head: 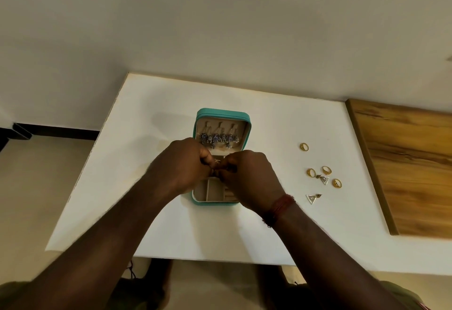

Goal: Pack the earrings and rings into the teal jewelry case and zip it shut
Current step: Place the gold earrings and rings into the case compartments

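Nearest the camera, two bare forearms are being stretched out over the white rectangular table [171, 224]; a red thread bracelet [281, 205] is being worn on the right wrist. The left hand [181, 162] and right hand [252, 177] are being held together, fingers curled, above the open teal zip jewelry case [195, 200]. A small metallic piece [216, 162] is being pinched between the fingertips of both hands; what kind of piece it is cannot be told. The case is lying flat near the table's middle, and its beige-lined divided tray [212, 191] is being partly covered by the hands. Beyond the hands, the case's lid [221, 112] is being kept propped open, with blue-beaded dangling earrings [219, 138] being hung in a row inside it. To the right, well apart from the case, two silver triangular earrings [311, 198] [324, 180] and four gold rings [336, 183] [311, 172] [326, 169] [304, 147] are being left loose on the table. Further right, a brown wooden board [411, 167] is being rested along the table's edge. A plain cream wall [220, 28] is being seen behind.
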